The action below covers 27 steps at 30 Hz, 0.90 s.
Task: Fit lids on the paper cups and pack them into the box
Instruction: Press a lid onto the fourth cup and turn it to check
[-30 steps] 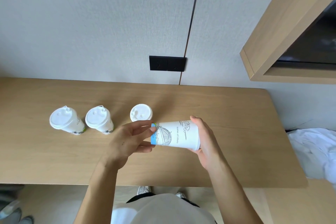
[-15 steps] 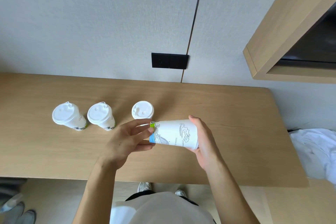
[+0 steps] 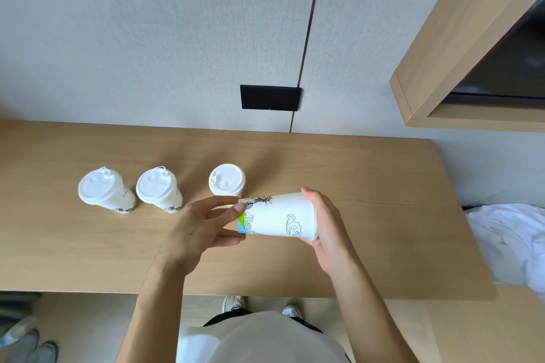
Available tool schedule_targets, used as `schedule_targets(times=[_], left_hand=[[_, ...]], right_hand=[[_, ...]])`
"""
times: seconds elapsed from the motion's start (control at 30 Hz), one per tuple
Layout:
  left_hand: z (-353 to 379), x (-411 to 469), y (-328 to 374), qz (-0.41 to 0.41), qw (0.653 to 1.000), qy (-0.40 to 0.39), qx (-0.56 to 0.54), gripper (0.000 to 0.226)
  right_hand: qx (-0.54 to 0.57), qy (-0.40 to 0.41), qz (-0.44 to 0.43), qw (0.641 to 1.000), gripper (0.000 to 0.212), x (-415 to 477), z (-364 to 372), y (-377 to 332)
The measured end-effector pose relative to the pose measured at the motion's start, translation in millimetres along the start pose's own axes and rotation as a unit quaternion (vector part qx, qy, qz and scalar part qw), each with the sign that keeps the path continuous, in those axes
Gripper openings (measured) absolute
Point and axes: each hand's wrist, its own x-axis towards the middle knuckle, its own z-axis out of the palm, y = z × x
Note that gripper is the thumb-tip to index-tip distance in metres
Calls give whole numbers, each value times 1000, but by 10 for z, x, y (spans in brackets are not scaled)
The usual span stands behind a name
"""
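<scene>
I hold a white paper cup [image 3: 280,216] with black line drawings and a green-blue band sideways above the wooden table [image 3: 383,186]. My right hand [image 3: 327,224] covers its wide end, so the rim and any lid there are hidden. My left hand [image 3: 203,227] pinches its narrow base with the fingertips. Three lidded white cups stand upright on the table to the left: one at the far left [image 3: 103,190], a second beside it [image 3: 159,188], a third [image 3: 226,180] just behind my left fingers. No box is in view.
A black wall socket [image 3: 269,97] sits above the table's back edge. A wooden cabinet frame [image 3: 442,68] juts out at the upper right. White cloth [image 3: 510,242] lies past the table's right end. Someone's shoes [image 3: 26,345] show at the bottom left.
The cup has turned about its long axis between my hands: the printed text has rolled away and the green patch now shows. Both hands stay in nearly the same place.
</scene>
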Motion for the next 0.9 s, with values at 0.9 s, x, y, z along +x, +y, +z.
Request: schedule_targets(times=[0.9], left_hand=[[117, 36, -58, 38, 999, -13, 9, 35]], right_hand=[[19, -9, -15, 1000, 49, 32, -136, 10]])
